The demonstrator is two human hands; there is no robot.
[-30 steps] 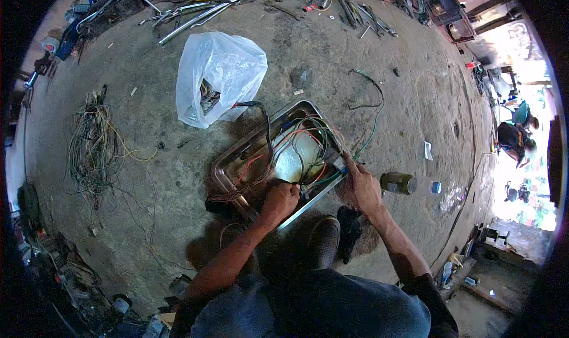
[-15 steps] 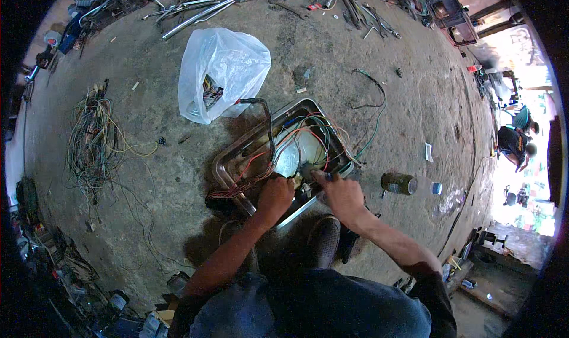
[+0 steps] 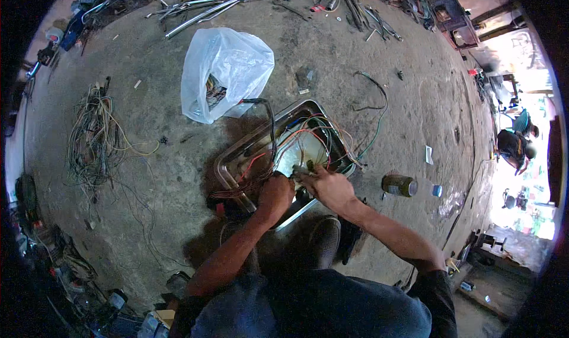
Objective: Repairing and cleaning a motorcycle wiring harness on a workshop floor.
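A metal tray (image 3: 224, 169) with pale murky liquid holds tangled coloured wires (image 3: 302, 134). A thick black cable (image 3: 271, 127) runs into it from a translucent plastic bag (image 3: 231, 62) with wires inside. My left hand (image 3: 275, 193) is closed over the tray's near part, and what it grips is hidden. Beside it, my right hand (image 3: 332, 190) has its fingers closed on something small and dark that I cannot make out, just above the liquid.
A wire tangle (image 3: 95, 136) lies left; a green wire (image 3: 379, 130) and a jar on its side (image 3: 398, 185) lie right. Tools (image 3: 207, 15) line the far edge. My shoes are under the tray's near edge. Two people (image 3: 512, 148) are in the bright opening at right.
My right hand has left the tray's right rim and moved inward beside my left hand, its fingers now closed. My left hand has shifted slightly left.
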